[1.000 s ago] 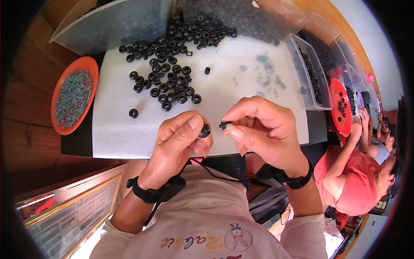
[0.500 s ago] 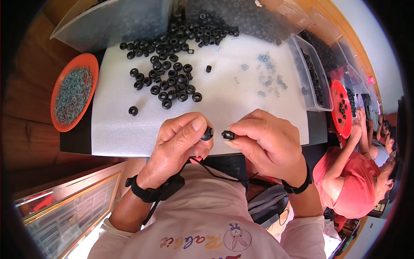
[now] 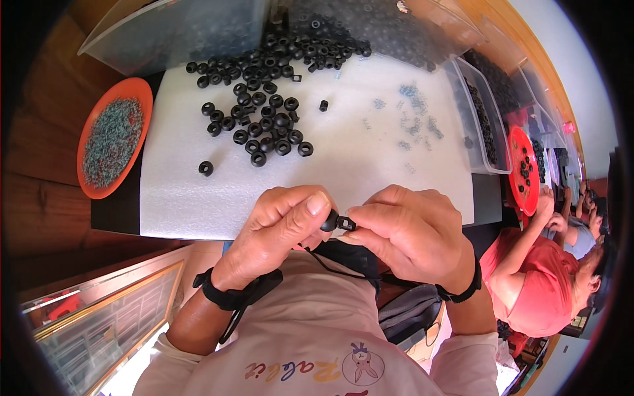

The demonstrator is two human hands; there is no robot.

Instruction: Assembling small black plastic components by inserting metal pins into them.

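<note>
The head view is showing a black ball (image 3: 329,222) and a small black piece (image 3: 345,224) meeting end to end just beyond the near edge of the white sheet (image 3: 191,198). A gap was separating them half a second ago; now it is closing to nothing, and they appear to be touching. That is suggesting the two are being fitted as a pair, though how far one is entering the other I cannot tell. The left hand (image 3: 284,221), at the sheet's near edge, is keeping its grip curled around the ball, thumb on top. The right hand (image 3: 416,231), to its right along that same edge, is pinching the small piece between thumb and finger, leaving the square opening showing.

On the sheet, loose black balls (image 3: 281,120) are lying left of its middle and crowding toward its far edge; a single black plug (image 3: 323,105) is resting near its middle, and tiny springs (image 3: 413,99) are scattering over its right part. Left of the sheet, an orange plate (image 3: 87,181) is holding more springs. Right of it, a clear bin (image 3: 495,169) is standing, and a person in a red shirt (image 3: 538,290) is sitting farther out.
</note>
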